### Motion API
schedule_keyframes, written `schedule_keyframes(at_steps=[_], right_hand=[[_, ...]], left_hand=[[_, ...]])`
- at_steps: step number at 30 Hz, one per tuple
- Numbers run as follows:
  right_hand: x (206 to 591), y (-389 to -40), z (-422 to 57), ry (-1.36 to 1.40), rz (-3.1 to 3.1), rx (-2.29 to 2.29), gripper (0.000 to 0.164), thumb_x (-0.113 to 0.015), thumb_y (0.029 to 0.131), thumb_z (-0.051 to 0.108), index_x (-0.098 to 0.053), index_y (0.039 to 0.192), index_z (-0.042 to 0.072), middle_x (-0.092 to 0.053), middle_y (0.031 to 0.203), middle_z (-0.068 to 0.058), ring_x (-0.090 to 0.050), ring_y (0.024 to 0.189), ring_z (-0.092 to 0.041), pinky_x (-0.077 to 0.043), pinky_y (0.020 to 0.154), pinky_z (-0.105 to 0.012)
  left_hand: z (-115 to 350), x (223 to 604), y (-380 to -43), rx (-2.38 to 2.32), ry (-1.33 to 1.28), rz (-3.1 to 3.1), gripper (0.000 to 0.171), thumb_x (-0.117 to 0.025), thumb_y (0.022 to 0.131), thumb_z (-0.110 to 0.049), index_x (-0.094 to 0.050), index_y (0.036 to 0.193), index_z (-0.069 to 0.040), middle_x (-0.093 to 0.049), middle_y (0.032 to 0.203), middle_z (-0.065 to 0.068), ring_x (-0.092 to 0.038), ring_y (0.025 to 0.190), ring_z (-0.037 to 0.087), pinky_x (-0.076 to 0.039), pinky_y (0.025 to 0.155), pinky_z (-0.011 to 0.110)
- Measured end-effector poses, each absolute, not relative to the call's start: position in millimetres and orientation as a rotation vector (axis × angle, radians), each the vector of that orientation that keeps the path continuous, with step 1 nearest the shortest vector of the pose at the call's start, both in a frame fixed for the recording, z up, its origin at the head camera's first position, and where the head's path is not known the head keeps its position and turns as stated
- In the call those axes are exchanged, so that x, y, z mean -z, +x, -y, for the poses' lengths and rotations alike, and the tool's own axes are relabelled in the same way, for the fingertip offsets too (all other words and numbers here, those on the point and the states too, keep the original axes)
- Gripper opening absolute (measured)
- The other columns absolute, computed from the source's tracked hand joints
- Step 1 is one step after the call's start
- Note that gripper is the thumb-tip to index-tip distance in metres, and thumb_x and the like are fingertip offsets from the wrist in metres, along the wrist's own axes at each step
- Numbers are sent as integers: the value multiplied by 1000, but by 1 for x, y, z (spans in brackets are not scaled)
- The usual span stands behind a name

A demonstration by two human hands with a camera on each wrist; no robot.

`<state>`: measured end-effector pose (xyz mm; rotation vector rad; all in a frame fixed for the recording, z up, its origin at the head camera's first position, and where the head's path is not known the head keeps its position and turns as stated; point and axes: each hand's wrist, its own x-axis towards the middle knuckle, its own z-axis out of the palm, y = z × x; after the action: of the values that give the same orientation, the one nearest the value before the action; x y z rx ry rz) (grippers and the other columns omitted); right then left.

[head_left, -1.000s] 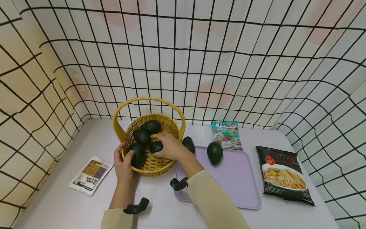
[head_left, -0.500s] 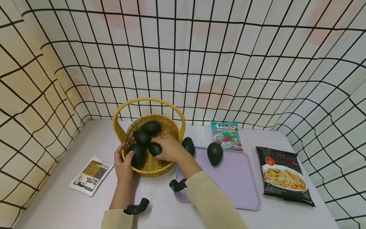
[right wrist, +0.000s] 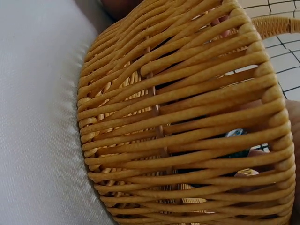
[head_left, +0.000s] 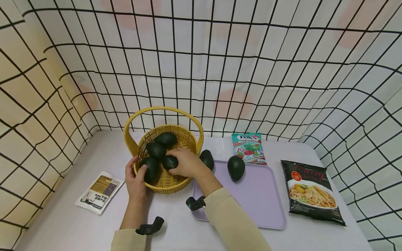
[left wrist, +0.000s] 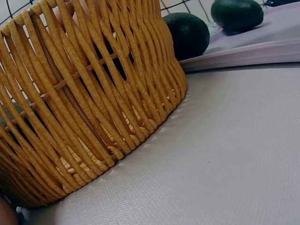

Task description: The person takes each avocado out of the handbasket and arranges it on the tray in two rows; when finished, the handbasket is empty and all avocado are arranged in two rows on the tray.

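Right hand (head_left: 186, 162) reaching over the near right rim of the round yellow woven wicker basket (head_left: 166, 183), fingers curled around a small dark green avocado (head_left: 170, 162) inside it. Left hand (head_left: 136, 179) clasped on the basket's near left rim, thumb hooked over the edge against another dark green avocado (head_left: 151, 168) lying just inside. Two further dark avocados deeper in the basket, one in the middle (head_left: 156, 150) and one at the back (head_left: 166, 138), under the arched handle. Basket standing on the pale grey worktop (head_left: 94, 223); up close from the left wrist, only its woven side wall (left wrist: 84, 108) and bare worktop beside it.

Just right of the basket, a flat lilac rectangular tray (head_left: 260, 202), with one dark avocado (head_left: 207, 159) at its near-left corner beside the basket and another (head_left: 236, 167) standing on it farther right. Behind the tray, a teal packet of mint sweets (head_left: 249, 148). Right of the tray, a black curry noodle packet (head_left: 311, 191). Left of the basket, well apart, a small white and brown sachet (head_left: 99, 191).
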<state>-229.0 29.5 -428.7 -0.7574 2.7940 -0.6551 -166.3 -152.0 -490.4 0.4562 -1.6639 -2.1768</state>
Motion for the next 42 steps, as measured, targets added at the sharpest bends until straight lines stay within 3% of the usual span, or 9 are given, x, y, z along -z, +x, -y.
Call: schedule_keyframes(at_steps=[13, 26, 29, 33, 36, 39, 42], right_hand=[[427, -225, -36, -700, -2765, 947, 64, -79, 87, 39, -54, 146, 32, -51, 155, 1, -46, 145, -22, -43, 114, -46], [425, -203, -46, -655, -2821, 1334, 66, -81, 86, 33, -54, 146, 27, -53, 151, -2, -48, 142, -26, -44, 112, -51], [423, -197, -51, -648, -2835, 1426, 67, -82, 85, 30, -54, 146, 25, -55, 147, -4, -53, 136, -28, -50, 106, -50], [423, -189, -62, -619, -2826, 1553, 66, -84, 84, 25, -57, 144, 24, -57, 143, -4, -59, 121, -24, -58, 89, -43], [425, -183, -70, -561, -2820, 1597, 65, -84, 84, 26, -57, 143, 27, -56, 141, -1, -58, 105, -19, -57, 80, -37], [424, -178, -76, -531, -2809, 1623, 65, -84, 84, 27, -57, 143, 30, -55, 141, 0, -57, 106, -17, -56, 82, -34], [422, -174, -81, -526, -2794, 1659, 65, -84, 84, 25, -57, 143, 29, -54, 141, -1, -58, 118, -19, -57, 89, -37]], left_hand=[[151, 489, -167, 2178, 461, 1659, 47, -56, 99, -13, -49, 145, -19, -37, 159, 4, -34, 149, 24, -30, 124, 43], [151, 491, -168, 2175, 471, 1659, 46, -55, 99, -13, -50, 144, -20, -39, 158, 2, -36, 147, 22, -30, 124, 42], [152, 491, -167, 2174, 474, 1658, 46, -55, 99, -13, -50, 144, -21, -39, 158, 2, -36, 147, 21, -32, 122, 39], [150, 490, -167, 2172, 475, 1650, 46, -55, 99, -12, -50, 144, -20, -39, 156, 2, -38, 145, 21, -38, 111, 23], [150, 490, -167, 2167, 477, 1654, 46, -55, 99, -13, -50, 144, -19, -40, 156, 1, -38, 144, 20, -40, 105, 17], [150, 491, -167, 2164, 477, 1655, 46, -56, 99, -14, -51, 144, -20, -40, 156, 1, -38, 145, 21, -38, 109, 21], [150, 491, -168, 2166, 477, 1654, 46, -56, 99, -14, -51, 144, -21, -40, 156, 1, -37, 146, 22, -36, 115, 30]])
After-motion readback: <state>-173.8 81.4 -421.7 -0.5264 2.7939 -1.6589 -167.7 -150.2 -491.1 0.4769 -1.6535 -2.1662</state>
